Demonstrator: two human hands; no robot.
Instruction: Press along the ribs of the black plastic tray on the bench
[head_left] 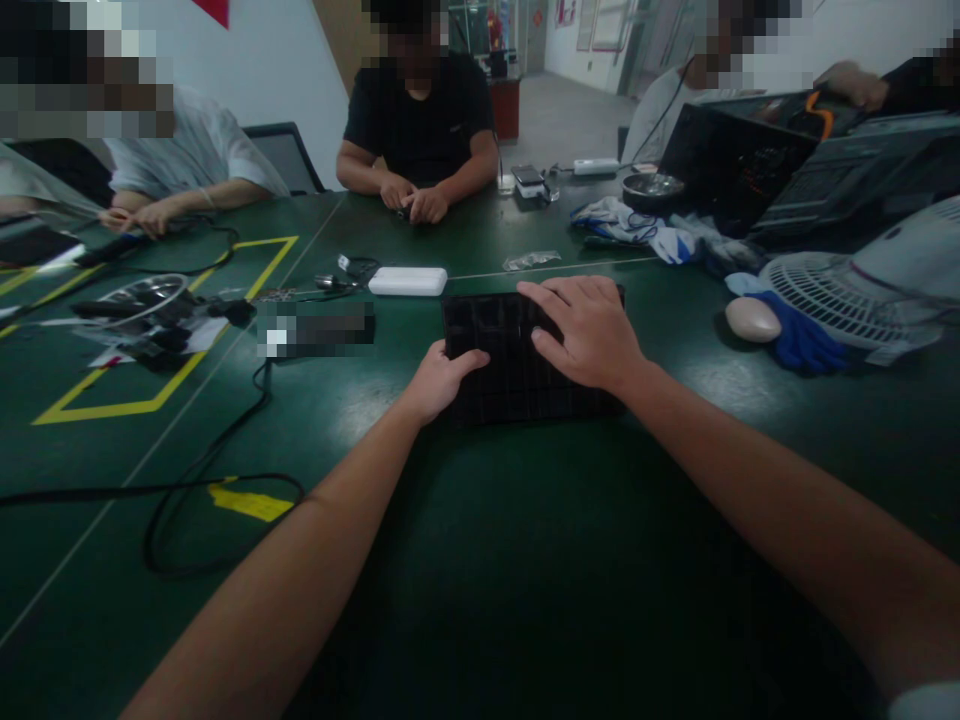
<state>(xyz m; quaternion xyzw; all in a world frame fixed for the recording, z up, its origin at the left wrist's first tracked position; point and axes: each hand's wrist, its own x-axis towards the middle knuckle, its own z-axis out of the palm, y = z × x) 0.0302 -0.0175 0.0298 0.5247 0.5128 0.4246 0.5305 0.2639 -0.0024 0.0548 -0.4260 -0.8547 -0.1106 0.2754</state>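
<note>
A black, flat, rectangular object (510,385) with faint grid-like lines lies on the green table in front of me. Its exact kind does not show. My left hand (442,378) grips its left edge, thumb on top and the other fingers hidden at the side. Across the upper right part rests my right hand (589,330), palm down, its fingers spread toward the far edge. Just beyond the object is a white, power-bank-like block (408,281), and a crumpled clear plastic piece (532,260) lies farther back.
At left are a metal bowl (146,300), yellow tape (112,412) and a looped black cable (154,545). A white fan (847,290), blue glove (814,340), pale oval object (752,319) and black computer case (731,165) stand right. Several people sit around the table.
</note>
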